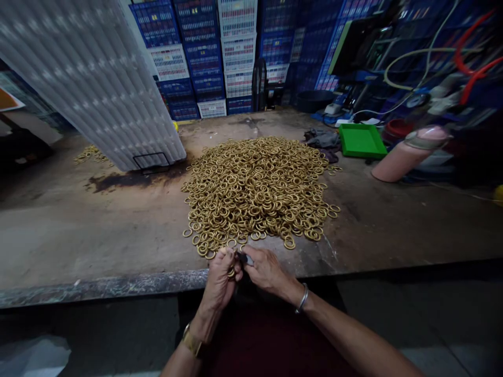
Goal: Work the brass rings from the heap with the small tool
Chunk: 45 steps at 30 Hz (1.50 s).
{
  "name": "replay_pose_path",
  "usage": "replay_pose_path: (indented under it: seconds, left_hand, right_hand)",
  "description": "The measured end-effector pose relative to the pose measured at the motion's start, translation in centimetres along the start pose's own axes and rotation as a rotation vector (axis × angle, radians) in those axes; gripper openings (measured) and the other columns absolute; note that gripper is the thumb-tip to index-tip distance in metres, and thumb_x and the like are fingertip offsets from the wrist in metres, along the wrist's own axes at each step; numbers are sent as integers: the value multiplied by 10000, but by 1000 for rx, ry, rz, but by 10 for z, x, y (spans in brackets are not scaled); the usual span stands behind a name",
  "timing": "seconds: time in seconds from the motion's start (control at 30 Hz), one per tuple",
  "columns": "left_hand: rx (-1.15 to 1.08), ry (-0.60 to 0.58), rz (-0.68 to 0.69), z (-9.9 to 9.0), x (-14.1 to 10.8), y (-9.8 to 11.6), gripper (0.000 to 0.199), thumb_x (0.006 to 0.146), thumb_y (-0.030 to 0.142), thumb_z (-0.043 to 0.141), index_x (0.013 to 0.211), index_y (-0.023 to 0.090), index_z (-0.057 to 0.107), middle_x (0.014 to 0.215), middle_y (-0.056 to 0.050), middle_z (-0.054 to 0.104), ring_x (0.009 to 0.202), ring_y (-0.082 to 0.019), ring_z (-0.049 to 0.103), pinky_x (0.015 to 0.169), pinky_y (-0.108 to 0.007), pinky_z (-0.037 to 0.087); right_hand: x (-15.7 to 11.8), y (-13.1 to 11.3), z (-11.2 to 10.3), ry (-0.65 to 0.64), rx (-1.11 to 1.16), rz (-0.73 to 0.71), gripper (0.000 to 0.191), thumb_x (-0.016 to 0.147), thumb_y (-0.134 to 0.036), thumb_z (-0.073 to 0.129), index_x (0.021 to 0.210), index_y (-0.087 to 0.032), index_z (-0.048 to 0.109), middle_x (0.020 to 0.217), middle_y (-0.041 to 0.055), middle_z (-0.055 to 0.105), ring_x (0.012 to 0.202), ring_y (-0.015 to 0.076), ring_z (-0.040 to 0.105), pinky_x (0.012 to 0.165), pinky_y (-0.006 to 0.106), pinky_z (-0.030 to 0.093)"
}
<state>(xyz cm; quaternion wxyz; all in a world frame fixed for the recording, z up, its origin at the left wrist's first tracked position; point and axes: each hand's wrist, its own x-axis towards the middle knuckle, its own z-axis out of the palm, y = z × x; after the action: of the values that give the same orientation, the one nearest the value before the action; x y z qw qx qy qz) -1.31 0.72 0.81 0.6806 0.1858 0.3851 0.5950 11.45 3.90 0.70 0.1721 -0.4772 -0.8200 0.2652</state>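
Observation:
A wide heap of brass-coloured rings [259,188] lies on the worn table [129,235], with its near edge just beyond my hands. At the table's front edge, my left hand [222,277] is closed around a few of the rings [231,273], partly hidden by the fingers. Close against it, my right hand [271,272] grips a small tool with a grey body [247,258] and a dark tip. The tip meets the left fingertips; its exact kind is too small to make out.
A tall stack of translucent ribbed trays [90,89] leans at the left, by a black wire stand [151,162]. Rightward are a dark cloth [322,139], a green tray [362,140] and a pink bottle [404,157]. Blue crates [202,52] and white crates [239,47] line the back.

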Motion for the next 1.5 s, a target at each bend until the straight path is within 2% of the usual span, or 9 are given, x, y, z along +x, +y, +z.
replay_pose_path:
  seconds: [0.37, 0.47, 0.6, 0.77, 0.97, 1.13, 1.3, 1.4, 1.5]
  left_hand:
    - [116, -56, 77, 5, -5, -8, 234, 726, 324, 649, 698, 157, 488, 623, 34, 514, 463, -48, 422, 425, -179, 321]
    - [46, -80, 20, 5, -7, -3, 212, 743, 315, 631, 711, 151, 500, 697, 13, 537, 487, -49, 435, 427, -179, 329]
    - [-86, -28, -73, -4, -5, 5, 212, 737, 311, 635, 732, 136, 515, 740, -20, 563, 514, -51, 442, 416, -163, 323]
    - [-108, 62, -60, -14, -3, 12, 201, 721, 287, 645, 755, 127, 529, 769, -36, 583, 516, -55, 451, 387, -151, 312]
    - [-82, 97, -91, -9, -5, 16, 220, 689, 274, 669, 784, 150, 514, 733, -19, 574, 526, -66, 475, 382, -143, 315]
    - [-70, 42, -113, -14, -2, 14, 257, 688, 233, 663, 898, 169, 529, 741, -10, 560, 563, -87, 508, 387, -151, 333]
    - [-132, -4, -179, -16, 0, 15, 294, 669, 184, 669, 936, 141, 554, 754, -23, 555, 610, -96, 528, 401, -151, 344]
    - [-200, 23, -232, -13, 0, 16, 229, 658, 193, 685, 838, 131, 558, 736, -20, 545, 606, -84, 522, 398, -133, 325]
    - [-203, 48, -249, -8, 0, 15, 231, 632, 200, 712, 741, 136, 519, 713, -8, 536, 578, -68, 506, 390, -119, 299]
  right_hand:
    - [5, 11, 0, -59, -85, 44, 157, 746, -142, 433, 855, -179, 539, 691, 20, 589, 586, 118, 476, 535, 236, 216]
    - [10, 18, -3, -7, -140, 130, 154, 773, -159, 425, 876, -180, 537, 721, 29, 607, 627, 128, 513, 551, 234, 237]
    - [11, 21, -7, 94, -160, 217, 139, 835, -240, 412, 875, -192, 535, 778, 32, 623, 698, 142, 550, 589, 235, 273]
    - [6, 10, -4, 75, -188, 150, 195, 822, -321, 471, 979, -211, 505, 972, 45, 591, 834, 168, 544, 646, 247, 302]
    - [8, 3, 5, 44, -205, 146, 170, 804, -267, 475, 967, -223, 480, 968, 33, 551, 806, 168, 525, 645, 261, 309]
    - [7, 10, 8, 78, -167, 105, 228, 748, -188, 490, 974, -205, 473, 967, 42, 554, 839, 169, 516, 664, 255, 318]
    - [13, 16, 3, 126, 45, 138, 178, 716, -135, 463, 870, -202, 523, 762, 3, 579, 695, 131, 515, 611, 226, 317]
    - [19, 17, -4, 154, 353, 238, 63, 691, -152, 472, 706, -185, 523, 621, -28, 511, 582, 99, 456, 543, 200, 319]
    - [20, 16, -9, 106, 709, 375, 38, 669, -214, 509, 675, -185, 485, 529, -73, 407, 447, 61, 350, 427, 176, 272]
